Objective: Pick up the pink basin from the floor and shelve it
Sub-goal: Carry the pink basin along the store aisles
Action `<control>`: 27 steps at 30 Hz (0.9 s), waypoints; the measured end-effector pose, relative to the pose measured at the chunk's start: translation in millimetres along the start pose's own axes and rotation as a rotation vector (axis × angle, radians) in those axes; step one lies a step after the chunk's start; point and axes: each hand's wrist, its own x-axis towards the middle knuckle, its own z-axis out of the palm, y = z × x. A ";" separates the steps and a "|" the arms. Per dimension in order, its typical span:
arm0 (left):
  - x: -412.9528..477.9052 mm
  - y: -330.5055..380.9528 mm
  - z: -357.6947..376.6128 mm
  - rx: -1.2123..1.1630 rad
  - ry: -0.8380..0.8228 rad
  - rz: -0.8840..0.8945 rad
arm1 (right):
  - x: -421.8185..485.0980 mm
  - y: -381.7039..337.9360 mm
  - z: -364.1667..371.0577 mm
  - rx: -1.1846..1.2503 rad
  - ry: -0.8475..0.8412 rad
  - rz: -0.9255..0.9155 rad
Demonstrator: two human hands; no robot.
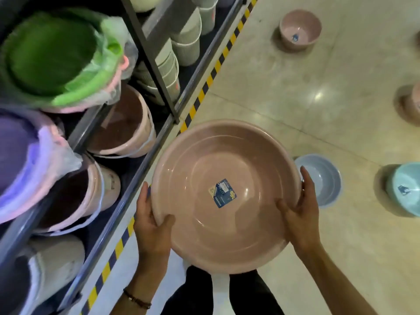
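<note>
The pickup was done. You held the pink basin [223,196] mouth up and off the floor [295,98], in front of your legs. Your left hand [152,226] gripped the rim at about eight o'clock, with the thumb hooked inside and the fingers curled round the outer edge. Your right hand [300,214] gripped it at about four o'clock, thumb on the inner wall and fingers wrapped outside. Both grips were closed on the rim, and neither hand was free. A blue label [222,193] was stuck to the basin's bottom.

Shelving was the part left to do. The shelf [127,194] stood at your nine to eleven o'clock, with its dark front rail just beside the basin's left edge. The basin hung outside that rail, over the floor and not over any tier. Pink buckets [122,123] filled the tier at ten o'clock, and a bagged green stack [52,53] sat higher, toward eleven. By my judgement you were about halfway: the basin was lifted and brought near but not placed. I could not tell which spot would take it. A blue basin [322,180] lay on the floor at three o'clock, just past your right fingers.
</note>
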 end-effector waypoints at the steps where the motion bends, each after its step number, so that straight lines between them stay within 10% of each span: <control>1: -14.2 26.4 -0.1 -0.005 -0.031 0.008 | -13.1 -23.8 -13.2 0.021 0.015 -0.004; 13: -99.8 229.9 -17.9 -0.030 -0.238 0.259 | -139.0 -200.8 -109.8 0.166 0.217 -0.127; 27: -138.2 276.8 51.0 0.048 -0.406 0.287 | -166.3 -199.0 -183.9 0.286 0.414 -0.104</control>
